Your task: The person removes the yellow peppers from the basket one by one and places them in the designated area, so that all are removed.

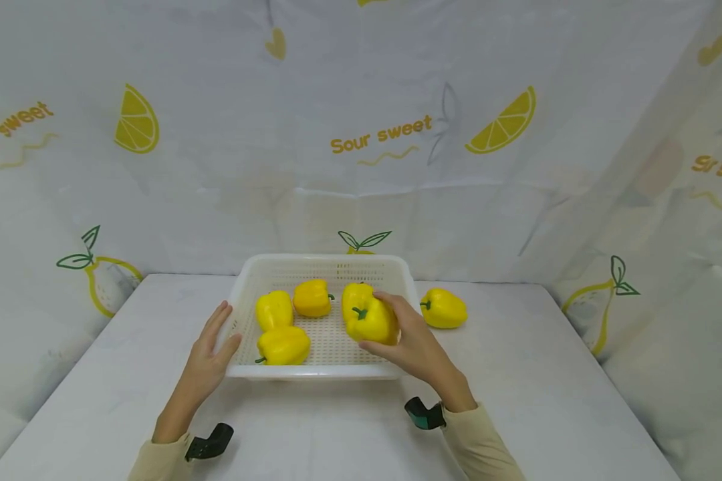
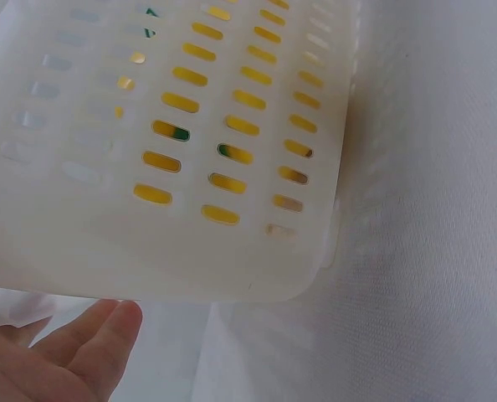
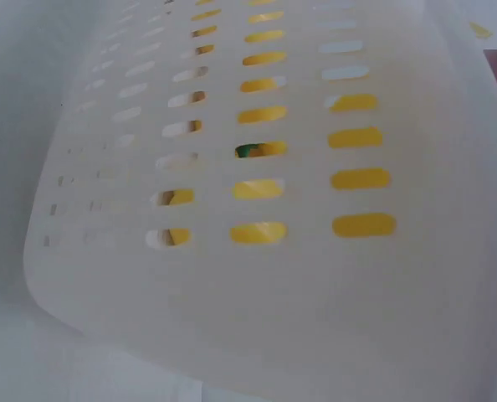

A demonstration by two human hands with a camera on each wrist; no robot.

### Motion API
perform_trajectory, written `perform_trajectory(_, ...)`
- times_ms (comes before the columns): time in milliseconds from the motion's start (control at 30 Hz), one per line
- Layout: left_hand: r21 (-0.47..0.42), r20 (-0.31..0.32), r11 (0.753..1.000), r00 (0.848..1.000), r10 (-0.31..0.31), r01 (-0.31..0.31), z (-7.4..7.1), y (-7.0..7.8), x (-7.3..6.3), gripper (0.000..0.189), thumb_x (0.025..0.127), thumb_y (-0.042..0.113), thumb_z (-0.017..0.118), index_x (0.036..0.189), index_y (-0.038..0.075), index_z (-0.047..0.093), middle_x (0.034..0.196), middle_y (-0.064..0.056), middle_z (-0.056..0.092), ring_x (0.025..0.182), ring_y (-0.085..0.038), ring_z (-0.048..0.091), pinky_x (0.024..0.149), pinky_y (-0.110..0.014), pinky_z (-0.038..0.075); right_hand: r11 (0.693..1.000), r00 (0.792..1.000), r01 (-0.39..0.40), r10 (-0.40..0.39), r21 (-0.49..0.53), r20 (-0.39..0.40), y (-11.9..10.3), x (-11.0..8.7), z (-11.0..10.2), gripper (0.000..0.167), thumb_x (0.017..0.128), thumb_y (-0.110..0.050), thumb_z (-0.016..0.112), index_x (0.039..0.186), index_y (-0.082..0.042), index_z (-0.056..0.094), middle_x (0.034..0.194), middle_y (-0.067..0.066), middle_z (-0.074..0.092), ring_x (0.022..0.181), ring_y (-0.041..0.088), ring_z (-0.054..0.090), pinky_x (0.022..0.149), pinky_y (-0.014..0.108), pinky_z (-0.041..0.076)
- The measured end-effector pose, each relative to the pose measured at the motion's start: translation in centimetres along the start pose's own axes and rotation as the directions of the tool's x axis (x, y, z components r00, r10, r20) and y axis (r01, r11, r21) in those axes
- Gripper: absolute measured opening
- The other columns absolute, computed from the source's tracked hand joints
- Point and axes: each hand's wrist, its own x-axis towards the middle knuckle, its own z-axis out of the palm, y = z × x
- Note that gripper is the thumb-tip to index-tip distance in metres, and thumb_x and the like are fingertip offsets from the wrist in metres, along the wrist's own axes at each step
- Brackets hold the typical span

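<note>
My right hand (image 1: 418, 344) grips a yellow bell pepper (image 1: 376, 324) with a green stem, thumb on the near side and fingers over its far right. This pepper is inside the right part of a white slotted plastic basket (image 1: 315, 372), overlapping another bell pepper (image 1: 353, 294) behind it. My left hand (image 1: 207, 357) rests at the basket's left rim, fingers extended and thumb apart. In the left wrist view, its fingertips are right at the rim, below the slotted wall (image 2: 148, 260). The right wrist view has mostly basket wall (image 3: 257, 293), with yellow showing through the slots.
Three more bell peppers, one at the back (image 1: 313, 298), one at the left (image 1: 273, 310) and one in front (image 1: 284, 345), lie in the basket. Outside its right wall, a bell pepper (image 1: 445, 308) lies on the white-covered table (image 1: 517, 374). A lemon-print curtain (image 1: 247, 187) hangs behind.
</note>
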Motion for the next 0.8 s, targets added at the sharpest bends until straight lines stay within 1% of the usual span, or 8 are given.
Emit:
perform_trajectory(167, -0.006, 0.003, 1.000, 1.000, -0.012, 0.012, 0.0, 0.0, 0.0, 0.061, 0.101, 0.016, 0.052, 0.154, -0.002, 0.027, 0.165, -0.022, 0.014, 0.150, -0.049, 0.014, 0.116, -0.071, 0.018, 1.000, 0.999, 0.017, -0.017, 0.001, -0.050, 0.1, -0.6, -0.4, 0.080, 0.077, -0.027, 0.085, 0.143, -0.008, 0.045, 0.143, 0.007, 0.054, 0.127, 0.025, 0.054, 0.108, 0.050, 0.048)
perform_trajectory(300, -0.006, 0.007, 1.000, 1.000, -0.021, 0.021, 0.0, 0.0, 0.0, 0.062, 0.101, 0.016, 0.052, 0.154, -0.001, 0.026, 0.166, -0.021, 0.013, 0.151, -0.048, 0.013, 0.117, -0.071, 0.017, 1.000, 0.997, 0.001, 0.000, 0.003, -0.083, 0.4, -1.2, -0.7, 0.080, 0.076, -0.026, 0.087, 0.142, -0.009, 0.047, 0.139, 0.005, 0.057, 0.119, 0.022, 0.056, 0.106, 0.048, 0.049)
perform_trajectory(400, -0.003, 0.006, 1.000, 1.000, -0.022, 0.022, 0.0, 0.0, 0.0, 0.062, 0.101, 0.016, 0.052, 0.154, -0.001, 0.026, 0.165, -0.021, 0.013, 0.151, -0.048, 0.013, 0.117, -0.070, 0.017, 1.000, 0.994, -0.009, 0.009, 0.000, -0.105, 0.7, -1.5, -0.8, 0.079, 0.075, -0.026, 0.087, 0.141, -0.010, 0.047, 0.137, 0.004, 0.058, 0.117, 0.020, 0.056, 0.105, 0.047, 0.051)
perform_trajectory(567, 0.003, -0.001, 1.000, 1.000, -0.016, 0.016, 0.1, 0.0, 0.1, 0.061, 0.101, 0.015, 0.052, 0.154, -0.002, 0.027, 0.165, -0.022, 0.014, 0.150, -0.049, 0.013, 0.117, -0.070, 0.016, 0.999, 0.992, -0.014, 0.010, -0.030, -0.127, 1.1, -1.6, -0.8, 0.081, 0.074, -0.026, 0.088, 0.141, -0.011, 0.047, 0.137, 0.003, 0.058, 0.112, 0.017, 0.055, 0.098, 0.043, 0.053)
perform_trajectory(667, 0.003, -0.002, 1.000, 1.000, -0.018, 0.018, 0.1, 0.0, 0.1, 0.061, 0.101, 0.015, 0.052, 0.154, -0.002, 0.027, 0.165, -0.022, 0.014, 0.150, -0.049, 0.013, 0.117, -0.071, 0.016, 0.999, 0.990, -0.015, 0.010, -0.036, -0.141, 1.2, -1.7, -0.9, 0.083, 0.075, -0.025, 0.087, 0.143, -0.010, 0.044, 0.138, 0.006, 0.056, 0.114, 0.020, 0.055, 0.098, 0.045, 0.053)
perform_trajectory(800, 0.002, -0.001, 1.000, 1.000, -0.015, 0.015, 0.0, 0.1, 0.1, 0.061, 0.101, 0.015, 0.052, 0.154, -0.002, 0.027, 0.165, -0.023, 0.014, 0.150, -0.050, 0.013, 0.116, -0.071, 0.016, 1.000, 0.987, -0.003, 0.002, -0.008, -0.161, 1.5, -1.7, -1.4, 0.084, 0.075, -0.020, 0.087, 0.144, -0.007, 0.042, 0.139, 0.008, 0.055, 0.117, 0.022, 0.055, 0.102, 0.048, 0.052)
